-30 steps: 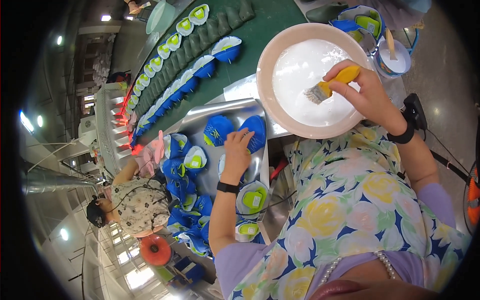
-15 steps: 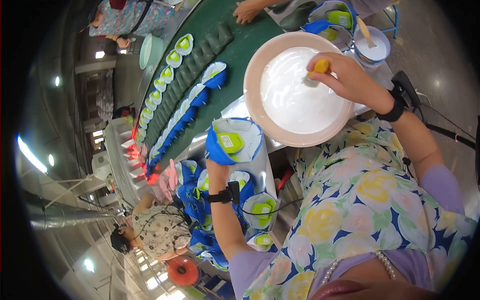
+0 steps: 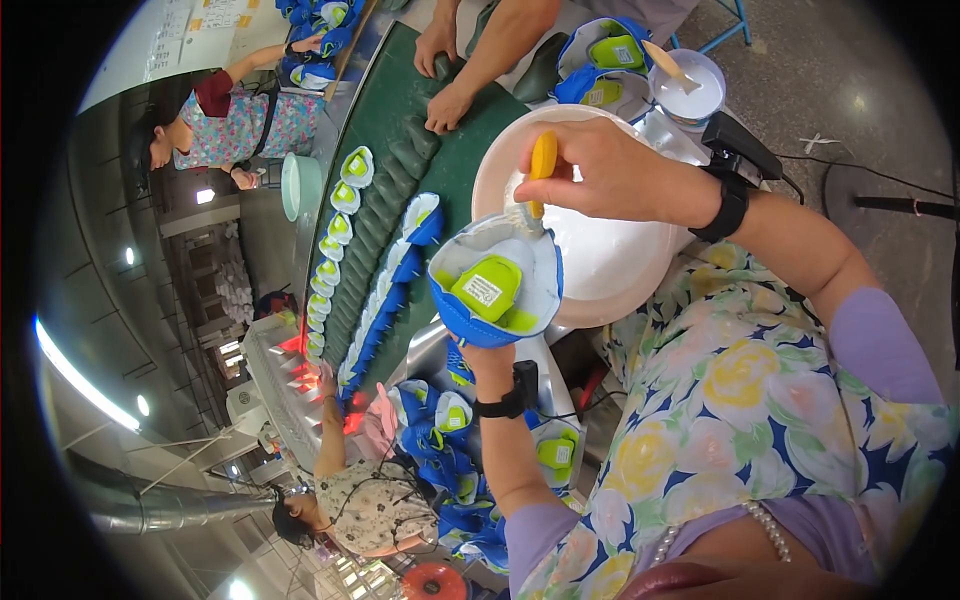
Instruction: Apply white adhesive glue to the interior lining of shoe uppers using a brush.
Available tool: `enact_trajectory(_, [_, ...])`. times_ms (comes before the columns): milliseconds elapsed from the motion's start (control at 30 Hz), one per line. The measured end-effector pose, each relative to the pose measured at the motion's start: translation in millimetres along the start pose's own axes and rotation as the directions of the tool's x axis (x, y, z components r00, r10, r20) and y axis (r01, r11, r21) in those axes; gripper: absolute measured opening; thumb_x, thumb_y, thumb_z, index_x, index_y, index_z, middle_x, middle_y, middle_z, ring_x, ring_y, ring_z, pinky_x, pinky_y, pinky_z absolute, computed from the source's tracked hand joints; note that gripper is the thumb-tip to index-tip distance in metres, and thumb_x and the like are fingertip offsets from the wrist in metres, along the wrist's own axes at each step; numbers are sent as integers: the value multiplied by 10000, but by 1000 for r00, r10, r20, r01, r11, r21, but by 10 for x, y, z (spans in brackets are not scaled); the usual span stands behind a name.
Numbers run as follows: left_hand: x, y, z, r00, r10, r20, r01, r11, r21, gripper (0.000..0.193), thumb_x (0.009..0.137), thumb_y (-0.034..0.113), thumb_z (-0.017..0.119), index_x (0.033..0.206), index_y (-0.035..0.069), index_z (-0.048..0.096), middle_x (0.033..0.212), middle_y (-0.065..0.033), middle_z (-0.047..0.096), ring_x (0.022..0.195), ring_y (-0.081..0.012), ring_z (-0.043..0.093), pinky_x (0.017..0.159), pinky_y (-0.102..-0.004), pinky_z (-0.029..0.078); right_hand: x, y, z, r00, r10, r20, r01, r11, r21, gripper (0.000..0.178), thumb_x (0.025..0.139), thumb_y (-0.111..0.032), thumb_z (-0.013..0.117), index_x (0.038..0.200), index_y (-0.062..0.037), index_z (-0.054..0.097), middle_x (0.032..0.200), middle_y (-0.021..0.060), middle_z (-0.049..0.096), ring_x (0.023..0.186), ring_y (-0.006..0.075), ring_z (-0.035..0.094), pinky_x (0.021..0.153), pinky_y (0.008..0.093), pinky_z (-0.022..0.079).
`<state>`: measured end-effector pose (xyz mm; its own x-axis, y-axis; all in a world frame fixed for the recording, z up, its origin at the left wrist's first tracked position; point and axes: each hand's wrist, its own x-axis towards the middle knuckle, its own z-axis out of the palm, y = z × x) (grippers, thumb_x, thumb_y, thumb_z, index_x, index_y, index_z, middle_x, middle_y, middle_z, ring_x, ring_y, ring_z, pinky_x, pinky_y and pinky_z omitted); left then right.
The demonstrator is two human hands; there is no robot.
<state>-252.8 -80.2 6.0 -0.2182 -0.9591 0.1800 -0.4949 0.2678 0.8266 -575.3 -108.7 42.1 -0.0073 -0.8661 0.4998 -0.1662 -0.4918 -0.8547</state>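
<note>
The person's right hand [image 3: 590, 170] is closed around the yellow handle of a paintbrush [image 3: 543, 165], its bristles at the far rim of a blue shoe upper [image 3: 533, 275]. The left hand [image 3: 487, 360] grips that upper from underneath, fingers mostly hidden, so the upper sits directly above the left hand and just below the right, its opening facing up. Inside the grey-lined opening, a lime-green piece carries a small white label [image 3: 483, 290] with dark print too fine to make out. Behind the upper and partly covered by it is a wide, pale pink basin [image 3: 490, 170] of white liquid. Near the basin, to the right, a small tub [image 3: 688, 120] of white liquid holds a wooden-handled brush [image 3: 668, 62], beside more blue uppers [image 3: 605, 55]. To the left, on a green tabletop [image 3: 480, 165], dark shoe-shaped forms [image 3: 375, 225] run in a line between two rows of uppers; a co-worker's hands [image 3: 450, 108] touch the near end of the forms. Nearer the person's left forearm lies a heap of blue uppers [image 3: 440, 460]. At upper left, wall papers [image 3: 178, 38] bear writing too small to read.
</note>
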Motion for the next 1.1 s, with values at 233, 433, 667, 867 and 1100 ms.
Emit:
enact_trajectory(233, [-110, -342, 284, 945, 116, -307, -12, 947, 320, 527, 848, 207, 621, 1316, 18, 468, 1386, -199, 446, 1299, -373, 385, 1024, -492, 352, -206, 15, 193, 952, 299, -71, -291, 951, 102, 355, 820, -295, 701, 791, 30, 562, 644, 138, 628, 547, 226, 612, 530, 303, 478])
enact_trajectory(433, [126, 216, 420, 914, 57, -401, -232, 886, -402, 372, 992, 215, 410, 1325, 53, 450, 1324, -106, 491, 1174, -225, 520, 1019, -397, 427, -303, 20, 313, 856, 516, 47, -493, 784, 377, 304, 843, -246, 694, 838, 34, 575, 679, 94, 646, 579, 135, 619, 526, 258, 478])
enact_trajectory(667, [134, 109, 145, 845, -475, 247, 506, 560, -655, 346, 961, 316, 441, 1190, 73, 533, 924, -93, 632, 758, -194, 601, 573, -265, 462, -294, 74, 98, 977, 211, 36, -207, 888, 411, 181, 864, -169, 673, 914, -10, 601, 776, 73, 668, 686, 126, 643, 615, 251, 493])
enact_trajectory(867, [-70, 384, 544, 444, -629, 638, 725, -167, -669, 363, 955, 391, 439, 1110, 84, 554, 835, -95, 621, 482, -146, 520, 345, -201, 370, -289, -95, 181, 908, -392, 147, 312, 869, 385, 149, 861, -162, 657, 974, -72, 622, 928, 79, 642, 885, 287, 615, 762, 345, 501])
enact_trajectory(1100, [-58, 399, 614, 522, -505, 688, 703, -202, -682, 294, 939, 339, 493, 1070, 83, 554, 816, -56, 596, 457, -121, 459, 358, -187, 354, -206, 35, 193, 947, -236, 219, 216, 970, 114, 167, 846, -186, 673, 912, -64, 580, 873, 84, 627, 807, 279, 613, 676, 374, 492])
